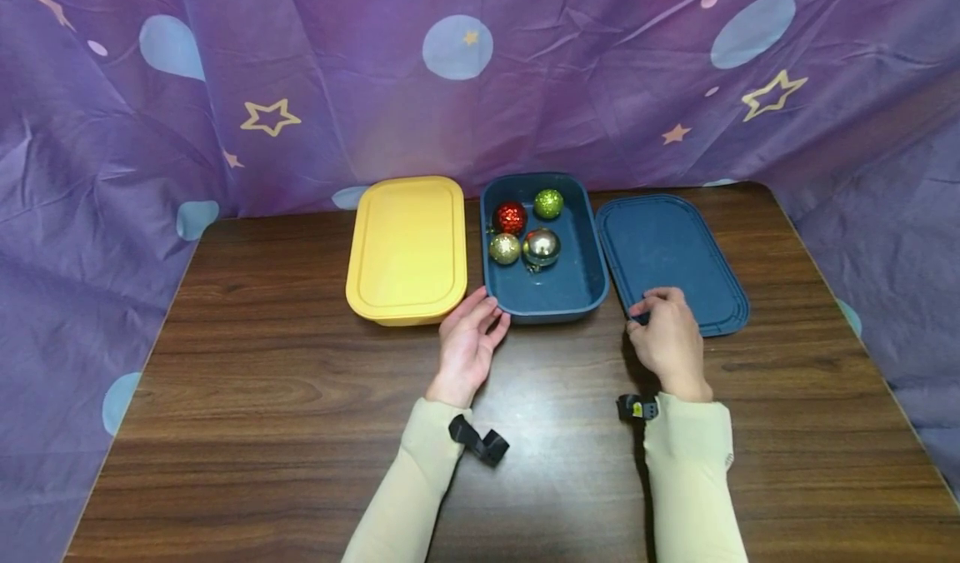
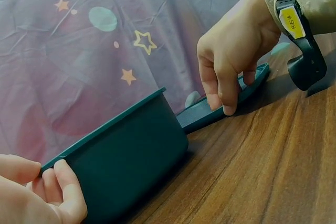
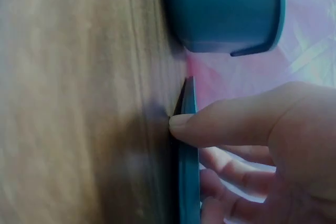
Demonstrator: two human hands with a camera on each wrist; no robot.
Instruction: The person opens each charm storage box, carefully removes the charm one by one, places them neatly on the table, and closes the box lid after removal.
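Note:
A dark blue box (image 1: 555,315), uncovered, holds several Christmas baubles: a red one (image 1: 510,216), a green one (image 1: 548,204), a glittery gold one (image 1: 505,249) and a shiny silvery-gold one (image 1: 542,246). My left hand (image 1: 467,351) grips the rim at the box's near left corner, thumb and fingers on either side of it in the left wrist view. Right of the box lies its flat blue lid (image 1: 667,251). My right hand (image 1: 670,340) pinches the lid's near left edge; the right wrist view shows the thumb (image 3: 210,124) against that edge and the fingers beyond.
Left of the blue box stands a yellow box with its yellow lid (image 1: 408,246) on. All of this sits along the back of a wooden table (image 1: 300,430). Behind it hangs a purple curtain (image 1: 360,63) with stars. Each wrist wears a black strap (image 1: 480,442).

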